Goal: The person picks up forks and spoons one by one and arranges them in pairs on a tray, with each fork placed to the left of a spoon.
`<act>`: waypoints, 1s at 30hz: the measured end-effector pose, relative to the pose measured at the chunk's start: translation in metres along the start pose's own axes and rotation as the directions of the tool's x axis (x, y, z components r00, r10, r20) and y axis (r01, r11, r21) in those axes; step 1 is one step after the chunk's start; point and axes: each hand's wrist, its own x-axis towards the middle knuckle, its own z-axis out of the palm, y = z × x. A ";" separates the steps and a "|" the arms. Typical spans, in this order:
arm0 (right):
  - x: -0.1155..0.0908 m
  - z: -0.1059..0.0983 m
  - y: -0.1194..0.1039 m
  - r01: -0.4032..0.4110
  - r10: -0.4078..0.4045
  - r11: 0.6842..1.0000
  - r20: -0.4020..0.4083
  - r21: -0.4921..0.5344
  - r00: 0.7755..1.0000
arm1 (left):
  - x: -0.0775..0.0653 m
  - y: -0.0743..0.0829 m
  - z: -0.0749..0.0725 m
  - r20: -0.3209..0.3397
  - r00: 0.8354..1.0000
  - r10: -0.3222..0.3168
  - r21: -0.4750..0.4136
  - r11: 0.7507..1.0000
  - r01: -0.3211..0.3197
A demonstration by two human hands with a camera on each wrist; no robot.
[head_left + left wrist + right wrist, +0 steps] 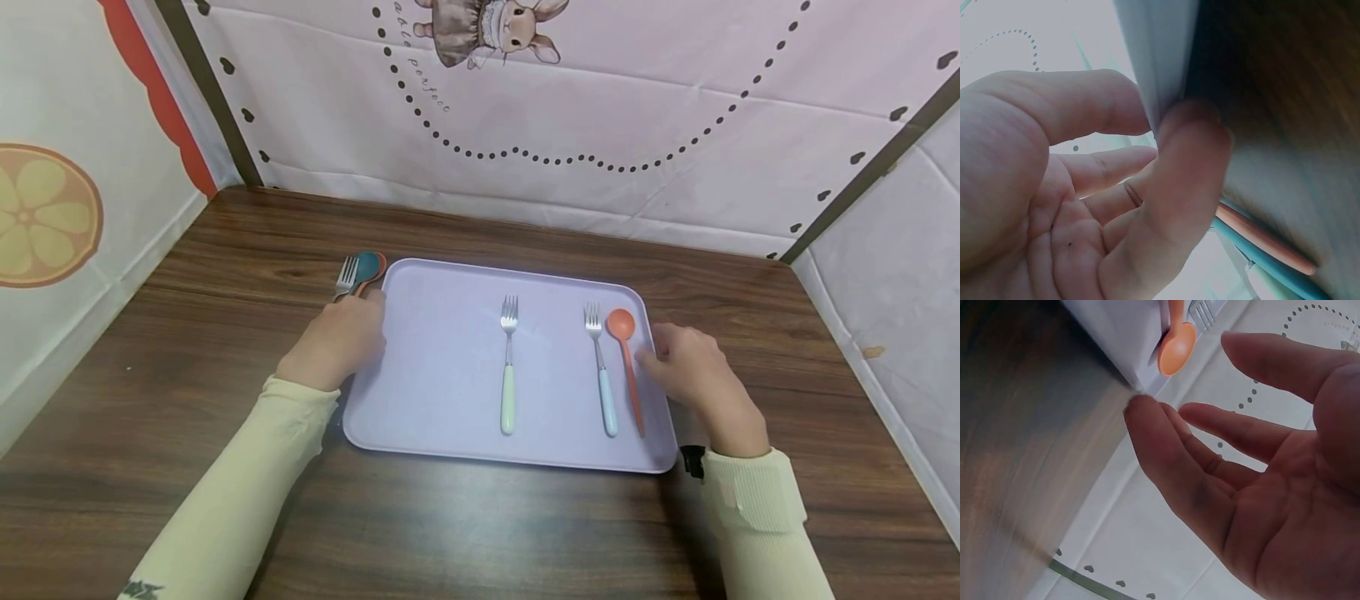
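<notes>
A pale lilac tray lies on the wooden table, its left rim pinched between thumb and finger of my left hand. In the left wrist view, the tray's edge runs between those fingertips. My right hand is at the tray's right rim, thumb spread apart from the fingers and nothing in its grasp. On the tray are a fork with a light green handle, a fork with a light blue handle and an orange spoon. The orange spoon is closest to the right hand.
Left of the tray, beyond the left hand, lie a fork, a teal spoon and another orange spoon, their handles partly hidden by the hand. A printed cloth hangs along the table's back edge, with cloth at both sides.
</notes>
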 end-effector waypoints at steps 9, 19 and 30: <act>0.000 0.003 0.000 -0.087 0.088 0.996 0.091 -0.019 0.992 | 0.000 0.001 -0.001 0.018 1.000 -0.003 0.007 1.000 0.003; 0.002 0.006 0.004 -0.041 0.051 0.996 0.122 -0.080 0.991 | -0.002 0.002 -0.005 0.046 0.999 -0.012 -0.001 1.000 0.012; 0.004 0.008 0.008 0.019 -0.011 0.996 0.081 -0.090 0.997 | -0.001 0.003 -0.008 0.080 0.996 -0.038 -0.009 0.999 0.039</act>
